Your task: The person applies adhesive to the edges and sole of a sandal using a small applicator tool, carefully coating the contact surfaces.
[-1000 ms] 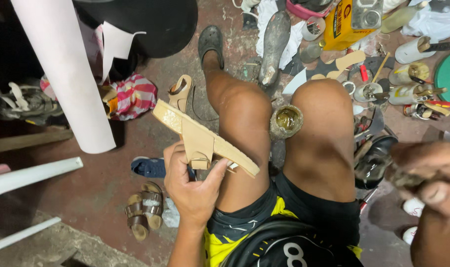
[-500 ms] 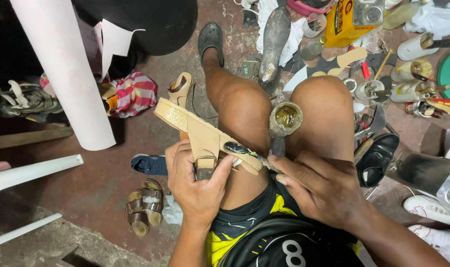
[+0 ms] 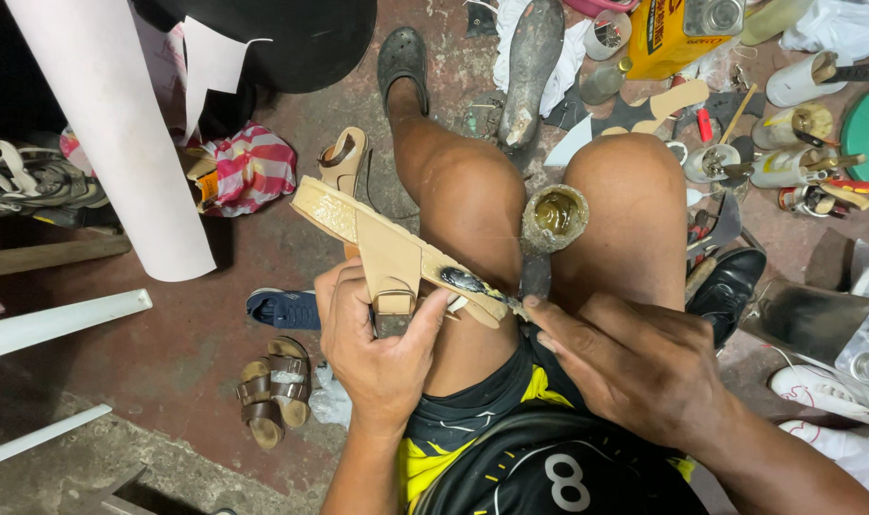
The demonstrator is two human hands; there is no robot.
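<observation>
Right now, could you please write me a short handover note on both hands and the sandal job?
Left hand: grips the tan sandal at its strap and buckle, sole tilted across the left thigh.
Right hand: holds a small brush, its dark wet tip touching the sandal's heel end.
Glue tin: open, wedged between the knees.
Done: a dark wet patch sits where the brush touches.
Left: the rest of the visible sole looks dry. A second tan sandal lies on the floor beyond.

A rectangular yellow metal can (image 3: 678,36) with a dark printed label and a silver screw cap stands at the top edge, among the clutter.
</observation>
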